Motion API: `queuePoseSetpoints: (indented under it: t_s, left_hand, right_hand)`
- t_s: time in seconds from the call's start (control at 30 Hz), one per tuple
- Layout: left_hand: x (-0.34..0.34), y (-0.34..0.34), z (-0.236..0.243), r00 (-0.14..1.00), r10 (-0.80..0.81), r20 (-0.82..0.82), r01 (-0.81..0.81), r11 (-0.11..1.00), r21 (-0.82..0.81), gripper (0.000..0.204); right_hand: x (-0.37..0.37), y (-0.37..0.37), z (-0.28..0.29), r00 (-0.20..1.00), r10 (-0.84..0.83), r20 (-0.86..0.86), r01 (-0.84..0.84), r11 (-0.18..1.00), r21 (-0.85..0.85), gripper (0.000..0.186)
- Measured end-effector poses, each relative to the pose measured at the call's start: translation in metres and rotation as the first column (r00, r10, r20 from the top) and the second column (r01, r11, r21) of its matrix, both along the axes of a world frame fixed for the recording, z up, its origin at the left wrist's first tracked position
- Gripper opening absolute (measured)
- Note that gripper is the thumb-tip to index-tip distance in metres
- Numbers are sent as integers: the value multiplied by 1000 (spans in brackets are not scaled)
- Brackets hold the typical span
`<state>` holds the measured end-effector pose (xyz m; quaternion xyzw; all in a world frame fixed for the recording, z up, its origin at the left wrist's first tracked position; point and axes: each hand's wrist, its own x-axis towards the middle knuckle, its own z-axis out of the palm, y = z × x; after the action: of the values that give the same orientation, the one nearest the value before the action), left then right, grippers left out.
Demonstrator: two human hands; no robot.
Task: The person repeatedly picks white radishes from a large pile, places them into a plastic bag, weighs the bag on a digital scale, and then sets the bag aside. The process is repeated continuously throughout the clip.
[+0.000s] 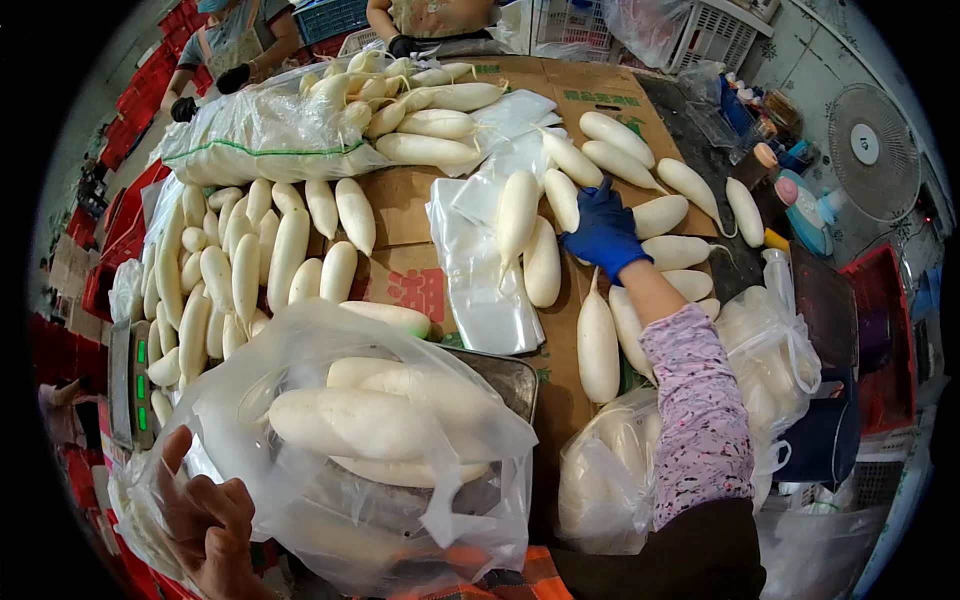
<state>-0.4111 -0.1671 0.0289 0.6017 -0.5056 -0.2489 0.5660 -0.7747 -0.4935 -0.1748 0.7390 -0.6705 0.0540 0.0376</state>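
Observation:
My right hand (607, 232), in a blue glove, reaches across the cardboard and closes over a white radish (561, 198) among several loose ones. My bare left hand (207, 515) is at the lower left, with one finger raised and the others curled at the edge of a clear plastic bag (240, 400). How firmly it grips the film is hard to see. Large white radishes (345, 422) lie inside this bag, which rests over a metal tray (510, 378). Flat clear bags (485, 270) lie in a stack left of my right hand.
Many radishes (245, 265) are heaped at the left, beside a scale with green lights (140, 385). A sack of radishes (270, 130) lies at the far side, near two people. Filled bags (610, 470) stand near my right arm. A fan (868, 145) and red crate (885, 330) are at right.

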Motion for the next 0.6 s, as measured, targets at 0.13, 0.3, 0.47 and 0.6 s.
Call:
queuePoseSetpoints:
  t_s: [0.13, 0.3, 0.47, 0.6]
  left_hand:
    - [-2, 2, -2, 999, -12, -51, 13, 999, 34, 93]
    - [-3, 9, 10, 994, -36, -100, 40, 999, 33, 87]
    - [3, 6, -6, 968, -121, -221, 118, 993, -28, 88]
    - [4, 13, 2, 947, -136, -291, 124, 990, -59, 90]
  right_hand:
    - [5, -14, -35, 985, -140, -97, 116, 969, -218, 62]
    - [9, 5, 33, 968, -121, 221, 93, 987, 132, 56]
    - [-33, 60, 77, -268, -424, 865, -538, 811, 230, 56]
    - [2, 119, 128, -454, -479, 751, -656, 751, 83, 64]
